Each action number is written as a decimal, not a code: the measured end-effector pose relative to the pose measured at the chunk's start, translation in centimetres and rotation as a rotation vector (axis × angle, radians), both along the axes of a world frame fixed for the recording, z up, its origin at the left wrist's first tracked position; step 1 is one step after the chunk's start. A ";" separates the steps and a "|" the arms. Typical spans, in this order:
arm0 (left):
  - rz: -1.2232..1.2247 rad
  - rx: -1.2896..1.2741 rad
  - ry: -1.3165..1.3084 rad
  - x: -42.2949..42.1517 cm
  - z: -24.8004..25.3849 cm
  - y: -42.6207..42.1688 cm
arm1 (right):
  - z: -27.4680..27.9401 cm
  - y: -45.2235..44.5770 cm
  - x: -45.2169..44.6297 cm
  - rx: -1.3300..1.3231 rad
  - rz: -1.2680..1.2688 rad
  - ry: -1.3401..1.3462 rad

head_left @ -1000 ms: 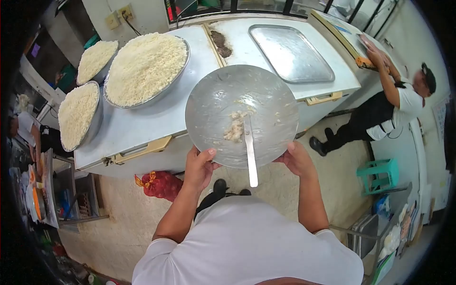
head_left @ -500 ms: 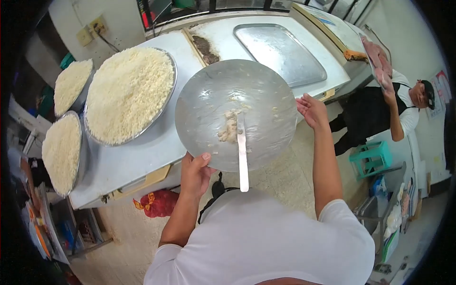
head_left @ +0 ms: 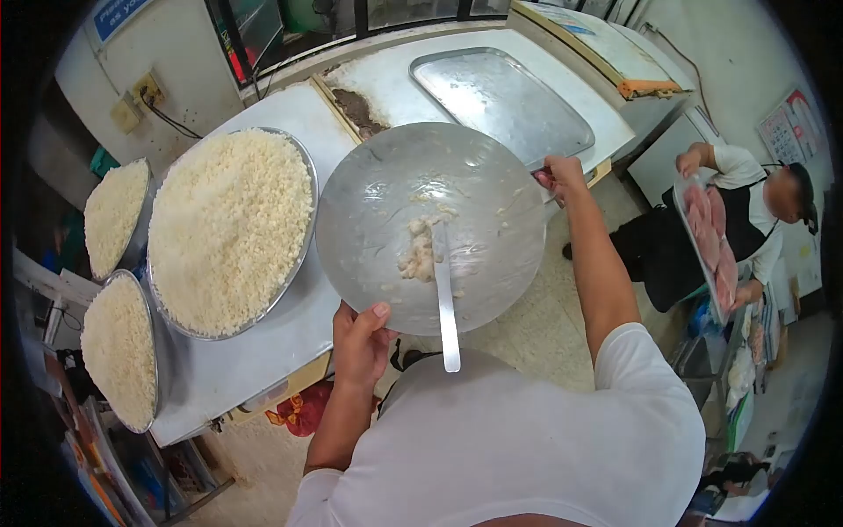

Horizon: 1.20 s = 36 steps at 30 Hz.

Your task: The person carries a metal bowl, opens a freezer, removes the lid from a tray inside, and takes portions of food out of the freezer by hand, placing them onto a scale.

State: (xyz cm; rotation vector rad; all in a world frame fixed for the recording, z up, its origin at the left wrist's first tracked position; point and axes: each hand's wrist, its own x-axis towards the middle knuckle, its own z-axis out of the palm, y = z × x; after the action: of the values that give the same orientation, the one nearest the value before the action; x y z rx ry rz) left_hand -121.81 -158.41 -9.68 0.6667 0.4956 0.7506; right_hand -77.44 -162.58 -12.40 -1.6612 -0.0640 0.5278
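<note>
In front of my chest is a wide, shallow metal bowl (head_left: 492,237), tilted toward me, with smears over its inside. A lump of pale, sticky paste (head_left: 417,255) sits in its middle. A narrow flat metal spatula (head_left: 446,307) lies in the bowl, one end by the paste and the other past the near rim. My left hand (head_left: 362,342) grips the lower left rim, thumb on top. At the upper right rim, my right hand (head_left: 565,178) is closed round a small reddish part, perhaps a grip; its fingers partly hide it.
A large metal basin (head_left: 309,233) heaped with white grains stands left on the white counter (head_left: 211,400), beside two smaller heaped basins (head_left: 161,351). Behind the bowl lies a metal tray (head_left: 527,105). At right, a person (head_left: 746,198) carries a tray of raw meat (head_left: 709,233).
My right hand has gone from open beside the rim to closed at it. The bowl sits slightly lower in view. The other person has turned and lowered the meat tray.
</note>
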 end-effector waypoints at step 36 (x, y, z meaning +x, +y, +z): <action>-0.056 0.095 0.147 29.4 5.6 6.0 | 13.7 -13.9 27.2 1.318 0.002 -0.142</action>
State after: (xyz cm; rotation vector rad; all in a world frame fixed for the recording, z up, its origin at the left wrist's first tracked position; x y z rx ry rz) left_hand -92.39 -152.38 -4.05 0.8251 0.5754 0.6787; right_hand -50.19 -176.51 1.34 -0.3997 -0.4211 0.2401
